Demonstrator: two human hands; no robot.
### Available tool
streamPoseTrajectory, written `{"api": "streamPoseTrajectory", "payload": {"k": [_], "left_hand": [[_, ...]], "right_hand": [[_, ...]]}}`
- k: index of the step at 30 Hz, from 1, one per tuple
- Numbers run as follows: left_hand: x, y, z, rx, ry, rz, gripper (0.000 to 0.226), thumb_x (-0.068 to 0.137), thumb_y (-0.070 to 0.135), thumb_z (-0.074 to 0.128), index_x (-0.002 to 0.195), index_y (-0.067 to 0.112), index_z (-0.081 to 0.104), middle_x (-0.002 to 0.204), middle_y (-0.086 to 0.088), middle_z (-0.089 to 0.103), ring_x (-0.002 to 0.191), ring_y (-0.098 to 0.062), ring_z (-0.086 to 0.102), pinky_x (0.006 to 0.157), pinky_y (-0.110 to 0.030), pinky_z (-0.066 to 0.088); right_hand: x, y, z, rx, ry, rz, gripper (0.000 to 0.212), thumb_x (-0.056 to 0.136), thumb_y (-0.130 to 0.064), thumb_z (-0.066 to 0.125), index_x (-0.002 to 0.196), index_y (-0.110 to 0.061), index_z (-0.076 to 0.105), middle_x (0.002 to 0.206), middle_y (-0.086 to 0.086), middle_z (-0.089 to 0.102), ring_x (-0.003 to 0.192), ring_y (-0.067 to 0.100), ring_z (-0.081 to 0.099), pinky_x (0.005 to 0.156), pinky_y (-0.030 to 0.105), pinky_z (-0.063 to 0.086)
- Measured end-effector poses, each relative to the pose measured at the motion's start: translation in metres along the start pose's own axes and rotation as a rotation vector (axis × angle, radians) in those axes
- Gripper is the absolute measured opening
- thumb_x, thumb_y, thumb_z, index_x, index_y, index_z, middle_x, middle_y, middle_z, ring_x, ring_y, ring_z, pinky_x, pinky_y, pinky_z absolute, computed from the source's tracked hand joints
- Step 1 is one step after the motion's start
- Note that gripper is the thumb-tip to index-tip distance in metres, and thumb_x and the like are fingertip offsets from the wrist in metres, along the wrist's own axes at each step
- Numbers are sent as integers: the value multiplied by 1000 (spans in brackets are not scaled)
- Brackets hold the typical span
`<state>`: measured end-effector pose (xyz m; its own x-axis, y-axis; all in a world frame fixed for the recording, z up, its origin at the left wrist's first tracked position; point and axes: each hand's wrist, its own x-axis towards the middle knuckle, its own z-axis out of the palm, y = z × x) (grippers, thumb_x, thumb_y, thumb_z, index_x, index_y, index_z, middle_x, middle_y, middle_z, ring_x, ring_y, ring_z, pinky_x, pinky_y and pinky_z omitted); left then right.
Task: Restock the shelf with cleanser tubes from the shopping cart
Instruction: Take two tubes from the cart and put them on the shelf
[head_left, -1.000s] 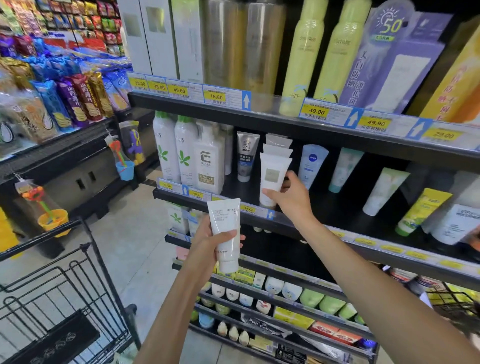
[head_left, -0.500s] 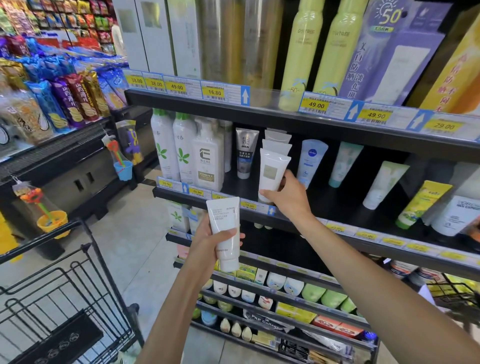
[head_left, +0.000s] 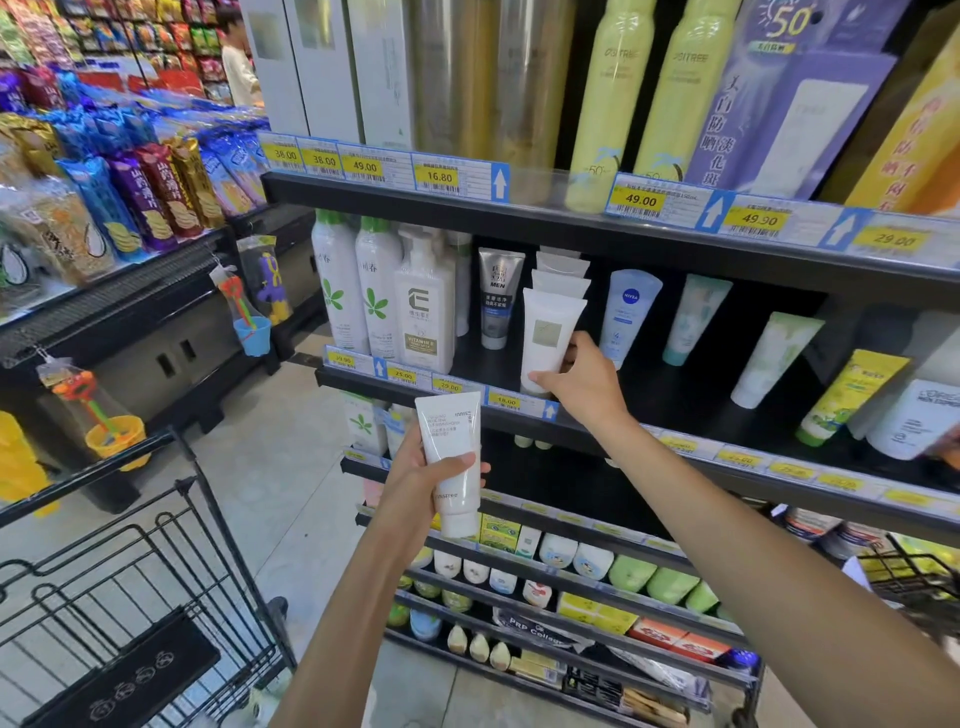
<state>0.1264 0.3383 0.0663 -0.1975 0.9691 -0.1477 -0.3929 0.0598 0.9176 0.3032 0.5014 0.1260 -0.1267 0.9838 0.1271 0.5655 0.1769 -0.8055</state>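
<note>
My left hand (head_left: 422, 478) grips a white cleanser tube (head_left: 453, 457) cap-down, in front of the shelf edge and below the middle shelf (head_left: 597, 431). On that shelf stands a row of matching white tubes, cap-down; my right hand (head_left: 584, 382) holds the bottom of the front tube (head_left: 548, 338), thumb at its cap and fingers behind its right side. The shopping cart (head_left: 135, 582) is at the lower left; its contents are hidden.
A grey men's tube (head_left: 497, 299) stands left of the white row, a blue-and-white tube (head_left: 628, 312) right of it. White bottles (head_left: 379, 296) fill the shelf's left end, more tubes (head_left: 774, 358) lean to the right. Snack racks (head_left: 104, 202) line the left aisle, where a person (head_left: 239, 57) stands far back.
My right hand has stayed on the front white tube at the shelf and nudged it slightly back and up. My left hand keeps its tube still.
</note>
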Motion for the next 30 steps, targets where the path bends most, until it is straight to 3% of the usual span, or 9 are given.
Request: {"api": "streamPoseTrajectory", "payload": {"k": [3,8,17,21,26,30], "left_hand": [[-1,-1,0,16,-4,-3,57,89,-6,69,136,22,54,124,-8,73,106,-36,73,88,-51,58],[-8,-4,3,41,-7,-1,57,89,-6,70,135,25,54,124,-7,73,103,-36,74,89,-52,58],[-38,-27,20,232,40,-3,86,60,23,95,133,37,52,127,6,69,120,-22,65,102,-54,54],[-62,-45,37,243,33,7,68,74,10,91,127,33,54,124,5,70,117,-19,66,100,-50,55],[-96,-68,66,357,34,38,62,77,11,89,127,28,57,118,9,72,110,-12,69,86,-35,60],[-114,-92,84,435,49,7,59,78,8,88,123,30,57,121,7,70,112,-16,67,88,-42,60]], "right_hand": [[-9,1,-7,-46,3,-2,63,84,-25,84,137,-17,51,120,0,67,108,15,65,82,26,49],[-36,4,-26,-234,27,-45,77,89,-44,76,153,-20,41,142,3,58,129,22,57,103,43,51],[-113,22,-67,-371,21,-174,69,97,-49,63,156,-22,37,155,0,47,140,20,47,110,40,45],[-152,43,-85,-383,7,-148,68,98,-53,60,155,-25,36,155,-4,46,135,19,52,107,40,47],[-207,79,-114,-390,2,-112,64,100,-51,58,155,-26,36,157,-7,43,142,15,43,108,36,43],[-239,113,-128,-397,-61,-20,63,102,-49,53,158,-27,32,162,-4,35,148,20,35,112,40,41]]}}
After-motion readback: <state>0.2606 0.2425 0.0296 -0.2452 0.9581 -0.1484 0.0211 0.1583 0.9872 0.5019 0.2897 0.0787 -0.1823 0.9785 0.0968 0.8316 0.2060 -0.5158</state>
